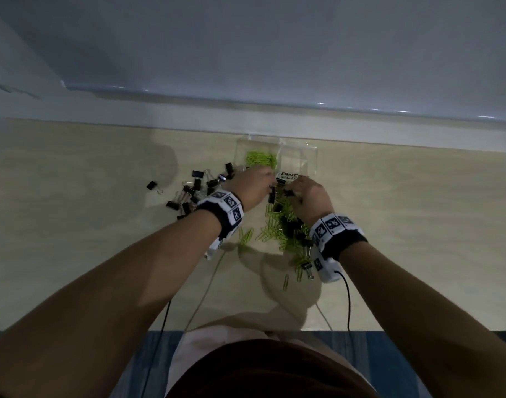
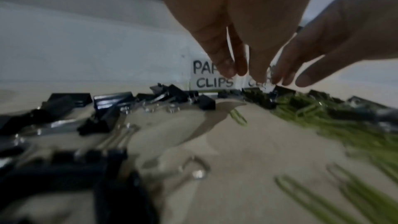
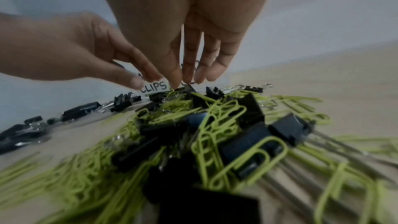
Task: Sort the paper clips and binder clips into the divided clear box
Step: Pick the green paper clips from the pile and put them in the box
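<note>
The divided clear box (image 1: 311,156) stands at the table's back. Its left compartment holds green paper clips (image 1: 260,160) and carries a "PAPER CLIPS" label (image 2: 212,77); the right one is labelled for binder clips. A mixed pile (image 3: 206,125) of green paper clips and black binder clips lies in front of the box. My right hand (image 3: 185,81) pinches a black binder clip (image 3: 190,88) at the pile's far end. My left hand (image 3: 144,79) reaches down beside it with spread fingertips, and nothing shows between them.
Several black binder clips (image 1: 188,193) lie scattered on the table left of the box. Loose green paper clips (image 1: 246,237) trail toward me. A white wall ledge (image 1: 389,130) runs right behind the box. Cables hang over the table's near edge.
</note>
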`<state>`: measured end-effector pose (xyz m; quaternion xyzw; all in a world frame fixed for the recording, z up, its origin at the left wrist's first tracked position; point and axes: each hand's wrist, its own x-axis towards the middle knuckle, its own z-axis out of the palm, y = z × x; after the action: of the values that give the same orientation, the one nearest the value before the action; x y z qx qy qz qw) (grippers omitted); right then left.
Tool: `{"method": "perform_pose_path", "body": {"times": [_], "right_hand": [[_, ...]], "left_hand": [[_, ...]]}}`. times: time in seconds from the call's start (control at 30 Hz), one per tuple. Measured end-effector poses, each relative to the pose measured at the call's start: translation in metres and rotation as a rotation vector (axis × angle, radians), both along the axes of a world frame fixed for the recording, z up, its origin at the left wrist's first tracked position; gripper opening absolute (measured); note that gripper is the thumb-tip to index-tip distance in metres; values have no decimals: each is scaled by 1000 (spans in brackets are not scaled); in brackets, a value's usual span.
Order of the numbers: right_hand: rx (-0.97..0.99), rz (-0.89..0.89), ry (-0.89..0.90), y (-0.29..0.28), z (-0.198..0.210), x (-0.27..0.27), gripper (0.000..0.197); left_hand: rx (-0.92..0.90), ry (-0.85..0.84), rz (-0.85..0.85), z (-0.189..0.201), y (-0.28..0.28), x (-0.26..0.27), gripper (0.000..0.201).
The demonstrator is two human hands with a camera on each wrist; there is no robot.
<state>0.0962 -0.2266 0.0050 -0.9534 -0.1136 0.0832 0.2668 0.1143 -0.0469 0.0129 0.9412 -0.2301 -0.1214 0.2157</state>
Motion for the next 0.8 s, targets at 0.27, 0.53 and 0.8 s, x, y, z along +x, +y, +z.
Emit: {"method": "perform_pose_path", "body": {"times": [0.27, 0.53, 0.8], "right_hand": [[-122, 78, 53, -11, -7, -16, 32], [27, 118, -120, -31, -4, -28, 23], [40, -140, -179, -74, -2, -24, 16]], "left_hand": [[116, -90, 65, -38, 22, -26, 29], [-154, 116, 325, -35, 32, -35, 33], [27, 10, 412, -32, 58, -35, 16]]}}
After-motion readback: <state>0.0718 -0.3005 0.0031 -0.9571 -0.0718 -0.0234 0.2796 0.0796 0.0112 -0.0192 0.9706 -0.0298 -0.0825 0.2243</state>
